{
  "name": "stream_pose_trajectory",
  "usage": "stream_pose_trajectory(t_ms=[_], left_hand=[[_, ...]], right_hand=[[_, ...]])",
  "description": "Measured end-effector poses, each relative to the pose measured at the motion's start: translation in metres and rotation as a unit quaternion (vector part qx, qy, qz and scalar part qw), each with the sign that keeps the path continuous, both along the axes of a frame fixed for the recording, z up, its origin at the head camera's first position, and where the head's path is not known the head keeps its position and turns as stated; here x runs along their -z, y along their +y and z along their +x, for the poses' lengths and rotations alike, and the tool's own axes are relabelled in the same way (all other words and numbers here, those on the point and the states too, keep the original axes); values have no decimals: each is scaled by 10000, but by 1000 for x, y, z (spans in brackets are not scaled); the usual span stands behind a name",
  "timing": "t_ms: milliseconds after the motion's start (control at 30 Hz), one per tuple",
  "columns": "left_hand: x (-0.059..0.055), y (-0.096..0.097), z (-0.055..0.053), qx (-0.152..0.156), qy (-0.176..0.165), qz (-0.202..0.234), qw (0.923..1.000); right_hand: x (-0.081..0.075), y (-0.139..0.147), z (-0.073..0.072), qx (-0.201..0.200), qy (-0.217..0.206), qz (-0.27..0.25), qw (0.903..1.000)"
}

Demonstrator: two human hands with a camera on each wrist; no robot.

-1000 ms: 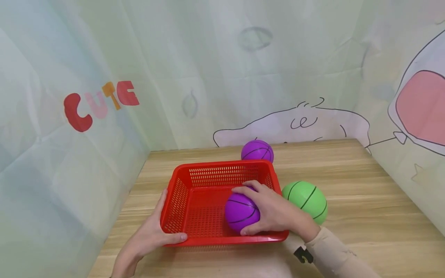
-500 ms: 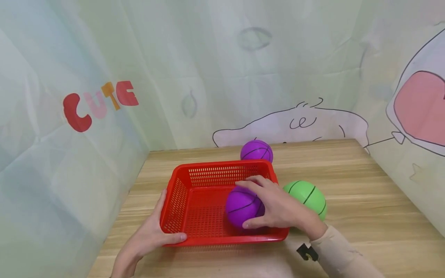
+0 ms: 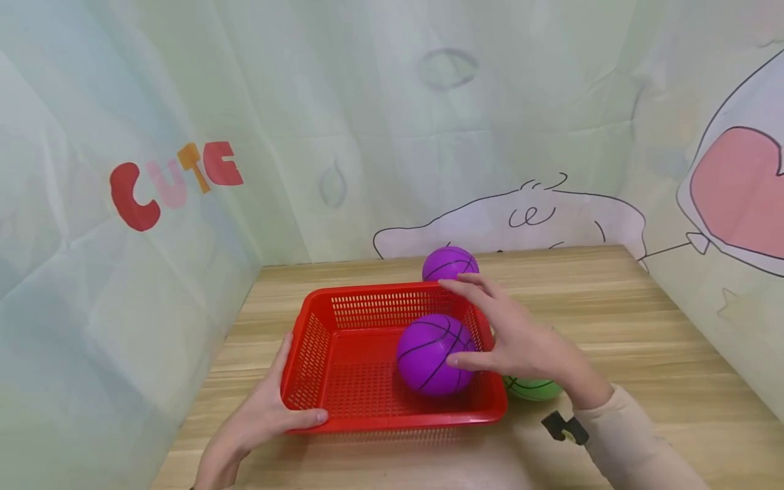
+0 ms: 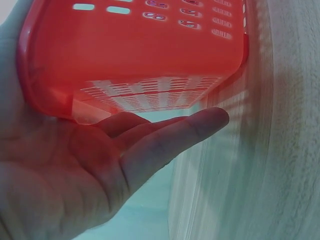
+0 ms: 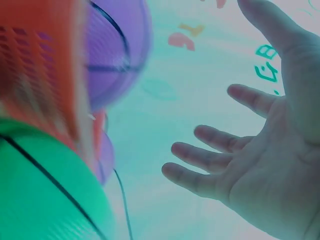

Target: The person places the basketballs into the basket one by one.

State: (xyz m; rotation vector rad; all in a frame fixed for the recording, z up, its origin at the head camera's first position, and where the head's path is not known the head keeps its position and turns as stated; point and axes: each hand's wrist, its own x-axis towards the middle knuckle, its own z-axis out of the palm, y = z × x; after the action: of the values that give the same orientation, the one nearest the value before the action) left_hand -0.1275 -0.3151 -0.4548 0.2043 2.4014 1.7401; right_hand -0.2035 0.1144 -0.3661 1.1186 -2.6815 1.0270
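A red plastic basket (image 3: 380, 425) with slotted walls stands on the table. My left hand (image 3: 263, 408) holds its near left corner, thumb over the front rim and fingers along the outside of the left wall; the left wrist view shows those fingers nearly straight beneath the red side (image 4: 135, 50). Inside the basket, at its right end, lies a purple ball (image 3: 429, 354) with black basketball lines. Over the right rim my right hand (image 3: 527, 340) is spread wide and holds nothing. The right wrist view confirms the bare palm (image 5: 260, 175), apart from the balls.
A green ball (image 3: 531, 390) lies against the basket's right side, partly hidden under my right hand. Another purple ball (image 3: 450, 261) sits behind the far rim. Printed curtains (image 3: 343, 122) enclose the wooden table (image 3: 637, 354) at the back and sides.
My right hand has let go of the purple ball in the basket and moved up and right, its fingers spreading. The ball has settled slightly to the right. My left hand stays put.
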Motion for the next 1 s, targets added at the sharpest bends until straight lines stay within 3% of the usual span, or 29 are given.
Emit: stream_pose_trajectory(t_ms=[167,400,633,800,1000], left_hand=[[-1,0,0,-54,-50,-67,10000],[-2,-2,1,15,-18,-45,10000],[-3,-1,1,-22,-88,-86,9999],[-2,0,0,-80,-162,-102,9998],[-3,0,1,-68,-137,-130,9998]], right_hand=[[-25,20,-7,271,292,-264,9989],[-64,43,-18,293,595,-1102,9917],[-104,59,-23,377,151,-1745,9838],[-119,67,-30,488,130,-2051,9774],[-121,79,-32,487,-127,-2361,9704]])
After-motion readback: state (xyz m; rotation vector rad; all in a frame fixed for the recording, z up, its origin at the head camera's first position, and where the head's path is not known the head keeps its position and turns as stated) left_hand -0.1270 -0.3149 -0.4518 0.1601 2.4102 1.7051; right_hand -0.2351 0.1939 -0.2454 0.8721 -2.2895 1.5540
